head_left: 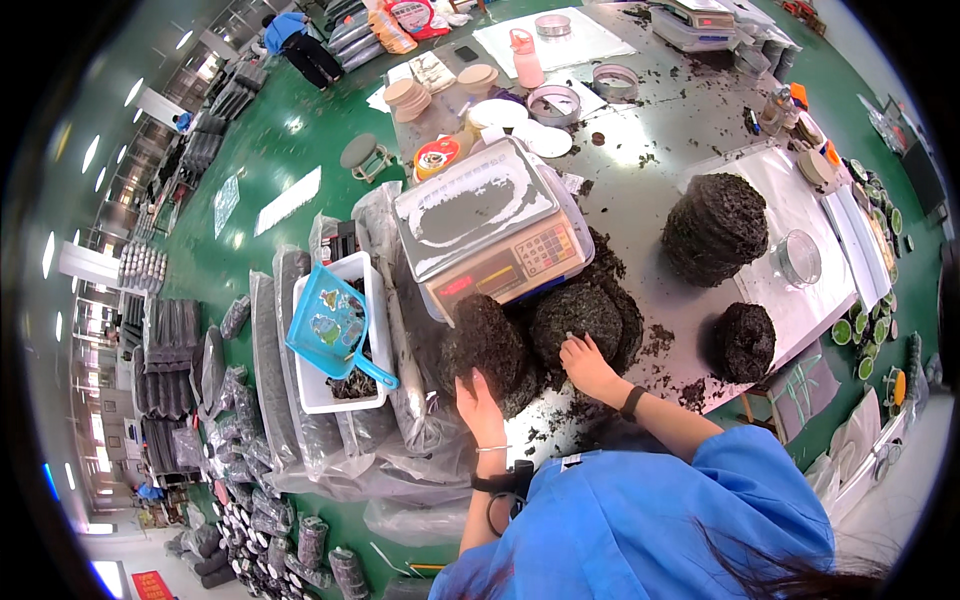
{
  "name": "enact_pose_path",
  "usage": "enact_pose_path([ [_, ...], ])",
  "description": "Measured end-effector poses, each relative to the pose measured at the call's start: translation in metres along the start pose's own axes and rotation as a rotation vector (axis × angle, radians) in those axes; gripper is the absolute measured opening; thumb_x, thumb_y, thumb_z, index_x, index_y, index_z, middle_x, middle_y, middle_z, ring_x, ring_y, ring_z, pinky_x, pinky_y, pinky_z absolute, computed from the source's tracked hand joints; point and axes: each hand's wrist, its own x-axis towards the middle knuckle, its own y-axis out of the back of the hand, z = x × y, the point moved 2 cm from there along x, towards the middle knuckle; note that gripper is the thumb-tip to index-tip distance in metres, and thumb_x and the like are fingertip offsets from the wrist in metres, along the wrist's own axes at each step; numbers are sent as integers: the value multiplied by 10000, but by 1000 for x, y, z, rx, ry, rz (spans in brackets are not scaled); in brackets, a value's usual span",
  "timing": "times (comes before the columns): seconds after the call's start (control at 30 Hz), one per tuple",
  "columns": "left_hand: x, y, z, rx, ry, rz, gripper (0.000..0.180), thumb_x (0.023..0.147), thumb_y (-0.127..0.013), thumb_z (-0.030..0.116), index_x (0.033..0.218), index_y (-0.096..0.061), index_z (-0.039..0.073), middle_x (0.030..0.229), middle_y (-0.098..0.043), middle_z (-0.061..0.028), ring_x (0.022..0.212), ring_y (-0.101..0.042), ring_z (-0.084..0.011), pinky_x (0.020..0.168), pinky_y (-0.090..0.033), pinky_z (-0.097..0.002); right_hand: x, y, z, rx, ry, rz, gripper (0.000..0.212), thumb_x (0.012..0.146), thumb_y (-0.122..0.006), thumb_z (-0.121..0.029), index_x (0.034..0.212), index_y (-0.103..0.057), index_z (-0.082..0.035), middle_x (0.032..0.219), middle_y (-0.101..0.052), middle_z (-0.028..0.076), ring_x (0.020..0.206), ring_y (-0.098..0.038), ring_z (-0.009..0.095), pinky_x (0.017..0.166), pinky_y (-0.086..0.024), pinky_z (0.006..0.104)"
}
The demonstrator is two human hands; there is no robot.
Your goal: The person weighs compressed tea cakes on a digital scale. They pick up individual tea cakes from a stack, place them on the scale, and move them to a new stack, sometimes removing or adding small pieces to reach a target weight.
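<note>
My left hand [478,404] rests against the near side of a dark round pressed cake [487,345] standing at the table's front edge. My right hand [585,366] lies with its fingers on a second dark cake [577,317] in a pile just in front of a grey weighing scale [492,228]. Both wrists wear bands and my sleeves are blue. Loose dark crumbs are scattered over the table around the cakes.
A tall stack of dark cakes [716,228] and a smaller stack [745,342] stand to the right. A white bin [372,300] with a blue scoop [330,325] sits left of the table, among plastic-wrapped rolls. Round lids, a pink bottle [525,58] and a glass jar [799,257] lie farther back.
</note>
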Motion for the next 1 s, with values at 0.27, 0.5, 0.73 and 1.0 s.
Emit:
enact_pose_path([
  [0.27, 3, -2, 15, -93, -20, -30, 422, 1056, -578, 257, 1307, -565, -82, 1238, -662, -114, 1077, -593, -176, 980, -446, -310, -8, 139, 26, 667, -348, 567, 150, 1059, -482, -152, 1117, -520, -19, 990, -639, 156, 875, -638, 303, 776, -512, 389],
  [0.5, 9, -31, 8, -885, 553, -387, 361, 1054, -564, 255, 1360, -565, 62, 1345, -617, -72, 1209, -586, -220, 1037, -472, -380, -6, 154, 37, 1684, -561, 462, 113, 1092, -506, -233, 1052, -522, -129, 857, -463, -82, 737, -429, 9, 631, -382, 206],
  [0.73, 16, -56, 44, -870, 469, -463, 489, 971, -665, 76, 1432, -504, 43, 1414, -576, -45, 1275, -553, -189, 1110, -417, -347, 10, 111, 44, 1344, -648, 490, 96, 1067, -528, -168, 1087, -551, -77, 888, -564, -31, 804, -552, 65, 691, -465, 242],
  [1.0, 137, -78, 83, -851, 156, -451, 592, 970, -680, 135, 1481, -387, 81, 1444, -518, -107, 1277, -541, -276, 1049, -474, -455, -4, 83, 4, 565, -238, 288, 412, 845, -748, -131, 1186, -555, -6, 1235, -575, 169, 1156, -589, 341, 961, -496, 414],
])
